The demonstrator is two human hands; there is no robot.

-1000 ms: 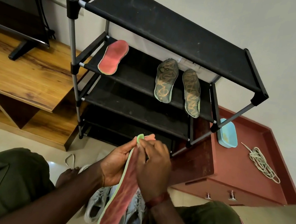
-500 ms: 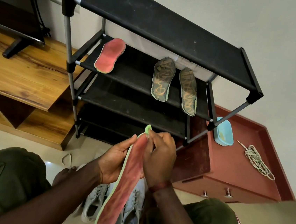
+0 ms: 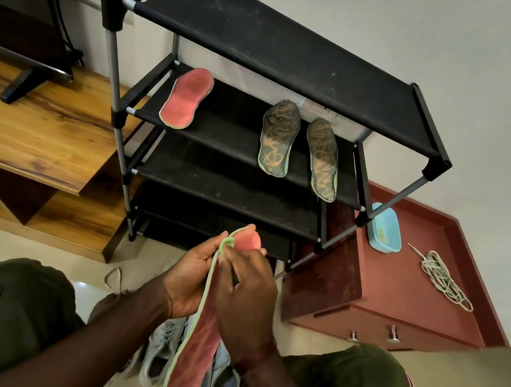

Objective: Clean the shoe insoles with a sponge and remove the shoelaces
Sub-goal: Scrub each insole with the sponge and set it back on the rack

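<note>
I hold a long red insole with a green rim (image 3: 196,354) upright between my knees. My left hand (image 3: 188,277) cups its back near the toe end. My right hand (image 3: 247,293) is closed over its face, fingertips at the green rim. Whether a sponge lies under those fingers I cannot tell. Another red insole (image 3: 187,98) and two dark patterned insoles (image 3: 278,142) (image 3: 322,159) rest on the second shelf of the black shoe rack (image 3: 279,47). Grey sneakers (image 3: 162,350) stand on the floor below my hands. A coil of pale shoelaces (image 3: 444,279) lies on the red cabinet (image 3: 394,302).
A light blue bowl (image 3: 384,229) sits on the red cabinet beside the rack's right leg. A wooden unit (image 3: 34,126) with a TV stands to the left. One loose lace (image 3: 113,276) lies on the tiled floor near my left knee.
My right hand has slid a little down the insole, so the pink toe end now shows above my fingers. Both hands keep their hold.
</note>
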